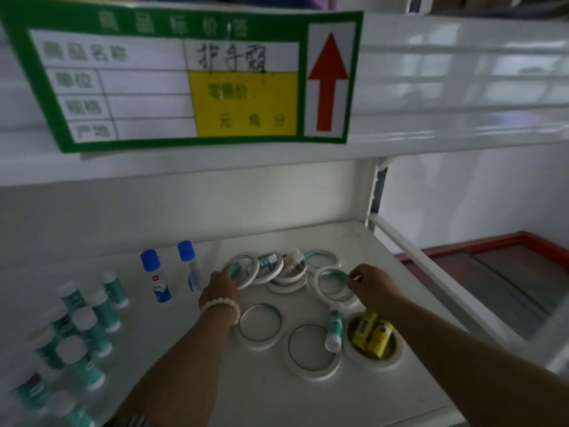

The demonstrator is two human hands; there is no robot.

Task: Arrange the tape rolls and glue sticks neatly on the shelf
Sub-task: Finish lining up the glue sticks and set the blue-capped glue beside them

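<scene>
**Hands on the tape pile at the back of the shelf**

Head view: tape rolls and glue sticks lie on a white shelf (277, 405) under a green price label (172, 78) that hangs from the shelf above. The left hand (220, 286), with a bead bracelet (220, 306) at the wrist, reaches toward the back of the shelf; its fingers are curled onto the rim of a white tape roll (244, 269) at the left end of a heap of overlapping rolls. The right hand (371, 285) pinches the edge of another tape roll (332, 283) at the right end of that heap, thumb and forefinger together on it.

Nearer the front edge, two loose rolls (260, 325) lie flat, just beside each other. A green glue stick (334, 329) lies tilted across the rim of a third roll, which holds yellow glue sticks (372, 334) inside its ring.

Toward the left edge, green glue sticks with white caps (86, 331) stand upright in a loose cluster. Two blue-capped glue bottles (155, 275) stand behind them, left of the heap.
</scene>
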